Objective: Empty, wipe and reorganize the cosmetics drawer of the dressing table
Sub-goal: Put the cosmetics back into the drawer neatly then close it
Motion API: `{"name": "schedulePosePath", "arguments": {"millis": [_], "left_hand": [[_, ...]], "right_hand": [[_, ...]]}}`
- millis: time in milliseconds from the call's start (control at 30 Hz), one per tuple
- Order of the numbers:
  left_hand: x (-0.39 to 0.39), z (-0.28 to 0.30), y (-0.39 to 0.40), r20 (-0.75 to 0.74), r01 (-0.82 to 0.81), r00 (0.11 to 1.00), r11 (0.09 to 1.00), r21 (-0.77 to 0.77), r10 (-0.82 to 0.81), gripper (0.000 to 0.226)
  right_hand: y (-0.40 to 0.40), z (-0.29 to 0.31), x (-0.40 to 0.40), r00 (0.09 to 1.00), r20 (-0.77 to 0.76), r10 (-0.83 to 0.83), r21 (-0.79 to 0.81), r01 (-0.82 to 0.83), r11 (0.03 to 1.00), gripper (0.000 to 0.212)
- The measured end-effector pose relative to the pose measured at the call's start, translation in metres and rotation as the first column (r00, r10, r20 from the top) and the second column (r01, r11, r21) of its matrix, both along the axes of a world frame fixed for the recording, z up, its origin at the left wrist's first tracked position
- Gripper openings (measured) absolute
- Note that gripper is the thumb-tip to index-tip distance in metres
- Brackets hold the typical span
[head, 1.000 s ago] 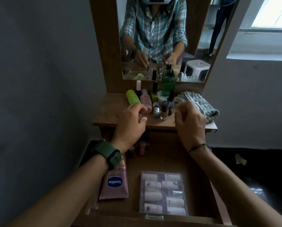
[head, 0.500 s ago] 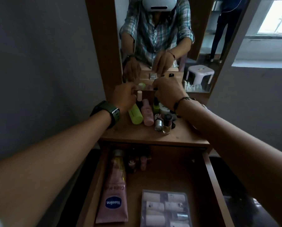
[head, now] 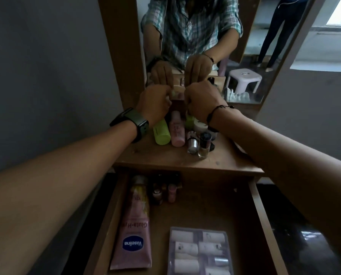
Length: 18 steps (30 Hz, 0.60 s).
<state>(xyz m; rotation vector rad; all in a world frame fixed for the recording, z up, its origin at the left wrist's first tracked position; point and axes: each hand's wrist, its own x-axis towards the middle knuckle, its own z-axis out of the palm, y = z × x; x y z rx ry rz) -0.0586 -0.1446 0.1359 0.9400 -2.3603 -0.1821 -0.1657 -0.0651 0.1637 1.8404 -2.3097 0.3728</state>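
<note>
The drawer of the dressing table stands pulled open below me. In it lie a pink Vaseline tube, a clear case of small bottles and some small bottles at the back. Both my arms reach over it to the back of the tabletop, by the mirror. My left hand is closed on a small pale bottle. My right hand curls over the cosmetics there, and what it grips is hidden.
On the tabletop stand a lime green bottle, a pink bottle, a silver bottle, a clear dark-capped bottle and a white jar. The mirror shows my reflection, a white stool and a standing person. A grey wall is at left.
Both hands have moved from the tabletop's front edge to its back by the mirror and closed there. My view has tilted down, so more of the drawer shows.
</note>
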Motion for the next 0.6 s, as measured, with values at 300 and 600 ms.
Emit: {"name": "schedulePosePath", "arguments": {"millis": [300,600], "left_hand": [[0.044,0.050,0.039,-0.207,0.119,0.971,0.993,-0.026,-0.122,0.019],[0.105,0.004,0.120,-0.114,0.219,0.973,0.954,0.203,-0.199,0.016]], "right_hand": [[0.051,0.049,0.015,0.998,0.058,0.034,-0.216,-0.021,0.976,0.022],[0.148,0.015,0.060,0.952,0.253,0.170,-0.060,-0.160,0.985,0.020]]}}
